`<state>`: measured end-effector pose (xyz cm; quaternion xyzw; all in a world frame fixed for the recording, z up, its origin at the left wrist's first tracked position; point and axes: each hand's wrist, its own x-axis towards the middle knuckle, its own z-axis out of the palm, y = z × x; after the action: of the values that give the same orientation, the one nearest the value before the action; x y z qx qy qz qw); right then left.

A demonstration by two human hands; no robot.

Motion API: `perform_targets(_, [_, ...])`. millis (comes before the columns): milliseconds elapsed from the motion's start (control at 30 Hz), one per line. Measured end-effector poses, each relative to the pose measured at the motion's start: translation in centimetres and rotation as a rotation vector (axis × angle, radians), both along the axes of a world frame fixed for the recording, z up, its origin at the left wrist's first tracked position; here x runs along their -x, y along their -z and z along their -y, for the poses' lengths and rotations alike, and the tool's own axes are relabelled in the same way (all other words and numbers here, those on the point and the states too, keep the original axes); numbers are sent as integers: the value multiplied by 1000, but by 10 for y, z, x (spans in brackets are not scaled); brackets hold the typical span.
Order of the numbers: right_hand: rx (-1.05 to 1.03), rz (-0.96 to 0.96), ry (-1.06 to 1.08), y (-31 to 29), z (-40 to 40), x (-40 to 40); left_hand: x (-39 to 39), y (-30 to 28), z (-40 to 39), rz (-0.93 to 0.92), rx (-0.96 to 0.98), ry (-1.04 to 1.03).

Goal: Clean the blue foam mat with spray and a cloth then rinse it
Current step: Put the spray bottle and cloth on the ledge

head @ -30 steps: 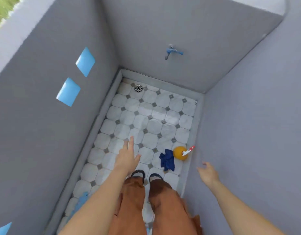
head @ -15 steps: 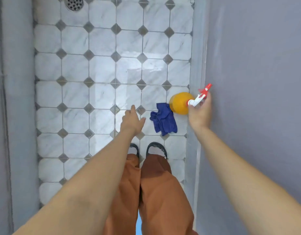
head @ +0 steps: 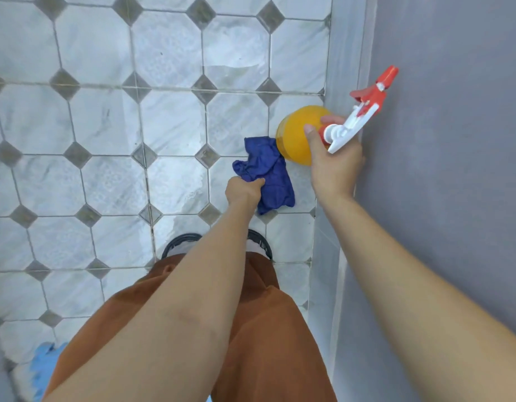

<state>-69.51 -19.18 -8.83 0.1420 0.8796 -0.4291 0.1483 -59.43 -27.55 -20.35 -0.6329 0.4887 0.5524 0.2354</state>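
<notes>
While the mat (head: pixel 46 365) shows only as a pale blue scrap at the lower left edge of the view, low on the floor (head: pixel 169 117) behind the person's legs, both hands are busy with the tools. What little shows of it cannot be read for shape or stiffness; as foam it should be light, soft and bendy, and likely slick once sprayed, so a broad hold along an edge with the fingers spread looks the safer choice. The cloth (head: pixel 268 172), dark blue and crumpled, lies on the tiles just beside the bottle; limp and light, it should gather from any fold. The left hand (head: pixel 243 191) has its fingers clenched on the cloth's near edge. The bottle (head: pixel 297 137), round and orange with a red-and-white trigger head, looks well filled and probably has some weight; the neck under the trigger is the natural hold. The right hand (head: pixel 333 163) grips it there, fingers wrapped round the neck, close against the grey wall (head: pixel 454 140). Half a second ago the left hand hovered open above the tiles, clear of the cloth, and the right was only just meeting the trigger; the view has since dropped closer to the floor.
</notes>
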Motion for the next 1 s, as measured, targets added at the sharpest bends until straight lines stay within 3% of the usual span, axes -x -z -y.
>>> perform_targets(200, [-63, 19, 56, -24, 17, 17, 1, -42, 28, -153, -97, -8])
perform_targets(367, [-35, 89, 4, -103, 41, 20, 2, -132, 85, -192, -195, -83])
perform_targets(467, [21, 91, -49, -189, 64, 27, 9, -216, 133, -220, -241, -170])
perform_targets(633, [107, 26, -97, -384, 119, 55, 32, -419, 228, -397, -187, -245])
perform_targets(833, [242, -257, -184, -605, 215, 123, 74, -667, 349, -643, -20, -294])
perform_targets(1000, [424, -363, -228, -742, 278, 172, 131, -799, 437, -688, 26, -367])
